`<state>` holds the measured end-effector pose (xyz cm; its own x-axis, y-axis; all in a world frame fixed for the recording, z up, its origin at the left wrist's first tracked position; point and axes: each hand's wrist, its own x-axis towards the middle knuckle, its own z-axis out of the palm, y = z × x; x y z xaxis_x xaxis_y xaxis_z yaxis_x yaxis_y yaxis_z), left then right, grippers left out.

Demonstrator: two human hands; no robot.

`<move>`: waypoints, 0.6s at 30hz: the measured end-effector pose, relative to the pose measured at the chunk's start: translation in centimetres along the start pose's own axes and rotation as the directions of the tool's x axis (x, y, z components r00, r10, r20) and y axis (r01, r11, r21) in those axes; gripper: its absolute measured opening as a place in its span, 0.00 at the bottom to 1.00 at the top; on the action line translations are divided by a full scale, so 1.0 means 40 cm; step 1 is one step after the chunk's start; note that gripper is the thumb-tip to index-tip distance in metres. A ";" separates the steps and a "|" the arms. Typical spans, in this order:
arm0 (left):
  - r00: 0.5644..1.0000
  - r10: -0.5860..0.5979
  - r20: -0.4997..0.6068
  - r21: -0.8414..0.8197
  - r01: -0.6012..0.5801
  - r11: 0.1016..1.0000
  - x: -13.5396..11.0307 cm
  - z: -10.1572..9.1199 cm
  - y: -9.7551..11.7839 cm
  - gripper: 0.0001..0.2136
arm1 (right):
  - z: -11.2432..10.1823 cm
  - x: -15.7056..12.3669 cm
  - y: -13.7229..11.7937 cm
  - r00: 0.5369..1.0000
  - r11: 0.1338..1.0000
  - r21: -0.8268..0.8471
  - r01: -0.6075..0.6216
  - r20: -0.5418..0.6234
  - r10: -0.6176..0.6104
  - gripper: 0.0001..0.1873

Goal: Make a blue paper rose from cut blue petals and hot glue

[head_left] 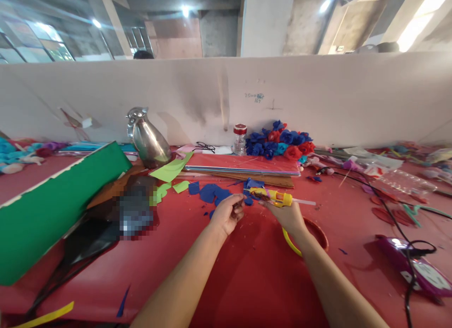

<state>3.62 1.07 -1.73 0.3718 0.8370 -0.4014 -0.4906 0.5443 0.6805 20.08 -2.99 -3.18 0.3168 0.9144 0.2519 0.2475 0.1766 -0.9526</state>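
Yellow glue gun (271, 196) with a clear glue stick at its back is gripped in the right hand (287, 215) at the frame's centre, nozzle pointed left, just above the red table (247, 271). Both forearms are stretched forward from the lower edge. One small blue piece, barely visible, is pinched in the curled left hand (228, 212) beside the nozzle. One pile of blue foam scraps (212, 192) is seen just beyond.
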 end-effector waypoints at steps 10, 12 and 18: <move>0.999 -0.031 -0.021 0.000 0.031 1.000 -0.004 0.007 -0.001 0.03 | -0.005 0.000 0.009 0.995 0.997 -0.046 -0.058 -0.087 0.054 0.16; 0.999 -0.041 -0.017 -0.003 0.041 0.999 -0.007 0.009 0.003 0.03 | -0.003 -0.001 0.008 0.994 0.998 -0.037 -0.051 -0.101 0.047 0.16; 0.999 -0.043 -0.006 -0.037 0.042 0.998 -0.012 0.011 0.010 0.03 | -0.002 0.001 0.014 0.999 1.000 -0.002 0.003 -0.035 -0.003 0.16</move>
<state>3.57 0.85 -0.99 0.3873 0.8135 -0.4339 -0.5032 0.5809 0.6398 20.31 -2.90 -3.70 0.3483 0.9004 0.2607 0.2499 0.1788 -0.9516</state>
